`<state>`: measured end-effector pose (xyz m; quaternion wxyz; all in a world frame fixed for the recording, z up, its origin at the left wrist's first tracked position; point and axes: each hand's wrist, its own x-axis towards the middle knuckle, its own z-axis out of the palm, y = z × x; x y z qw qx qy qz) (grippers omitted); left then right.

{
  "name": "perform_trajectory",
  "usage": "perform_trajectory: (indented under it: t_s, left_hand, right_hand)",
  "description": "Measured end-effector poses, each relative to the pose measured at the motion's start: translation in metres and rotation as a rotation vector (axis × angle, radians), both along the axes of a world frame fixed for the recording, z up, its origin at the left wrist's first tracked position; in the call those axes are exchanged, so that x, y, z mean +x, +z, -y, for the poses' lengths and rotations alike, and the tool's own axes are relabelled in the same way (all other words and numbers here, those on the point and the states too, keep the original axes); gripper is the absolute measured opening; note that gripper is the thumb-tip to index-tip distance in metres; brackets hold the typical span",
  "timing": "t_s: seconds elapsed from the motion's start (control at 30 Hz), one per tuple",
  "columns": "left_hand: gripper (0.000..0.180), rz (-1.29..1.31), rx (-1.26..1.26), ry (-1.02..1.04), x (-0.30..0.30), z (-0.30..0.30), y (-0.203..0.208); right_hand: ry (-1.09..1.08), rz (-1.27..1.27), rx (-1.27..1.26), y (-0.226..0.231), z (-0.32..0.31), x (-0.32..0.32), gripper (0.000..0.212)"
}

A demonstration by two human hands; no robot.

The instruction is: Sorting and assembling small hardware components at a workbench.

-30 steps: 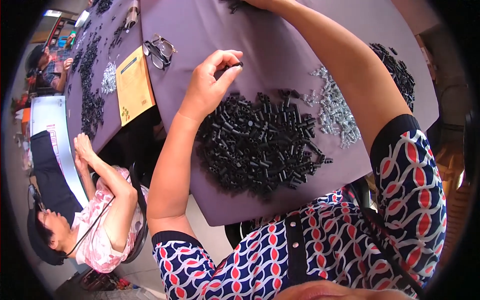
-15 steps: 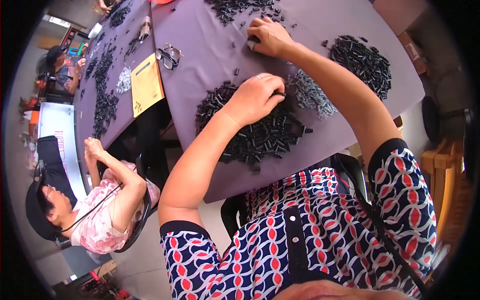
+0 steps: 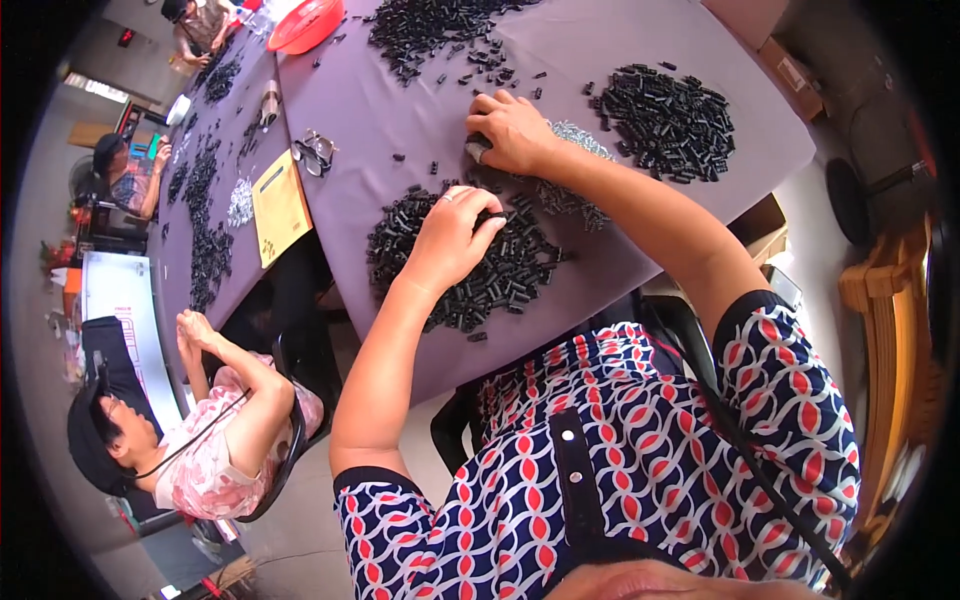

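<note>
The left hand (image 3: 450, 240) pinches a small black piece (image 3: 491, 216) over a heap of short black cylinders (image 3: 495, 288); the right hand (image 3: 508, 136) curls, its grip unclear; small silvery pieces (image 3: 575, 206) lie around its wrist.

The one view looks from the wearer's head, through the left of two side-by-side fisheye lenses, steeply down and forward. The patterned top (image 3: 660, 440) fills the lower middle, very near; beyond it, farther off, come the left hand (image 3: 452, 234), right hand (image 3: 515, 135) and purple-grey tabletop (image 3: 385, 118). The wide lens also catches a seated co-worker (image 3: 235, 470) at left and wooden furniture (image 3: 885, 330) at right, its round rim blackening the corners.
</note>
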<state>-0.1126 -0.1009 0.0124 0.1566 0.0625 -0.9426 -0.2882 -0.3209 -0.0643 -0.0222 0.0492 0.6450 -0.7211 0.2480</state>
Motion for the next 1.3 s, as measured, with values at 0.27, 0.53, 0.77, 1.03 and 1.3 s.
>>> perform_trajectory:
  t_s: [0.27,0.53,0.77,1.03,1.3]
  left_hand:
    - [0.016,-0.196,0.278,0.313,0.014,-0.023,0.004]
    - [0.010,-0.327,0.885,0.399,0.037,-0.065,0.009]
    - [0.015,-0.236,0.994,0.343,0.047,-0.090,-0.004]
    - [0.013,-0.262,1.064,0.386,0.056,-0.090,0.002]
    - [0.014,-0.275,1.109,0.400,0.052,-0.090,0.006]
  right_hand:
    - [0.002,0.026,0.066,0.006,-0.008,0.003,0.037]
    - [0.088,0.009,-0.198,0.023,-0.032,-0.002,0.032]
    - [-0.128,0.819,-0.044,0.014,-0.041,-0.094,0.027]
    - [-0.354,0.084,0.278,0.032,-0.061,-0.149,0.018]
    - [-0.158,0.022,0.267,0.022,-0.033,-0.134,0.012]
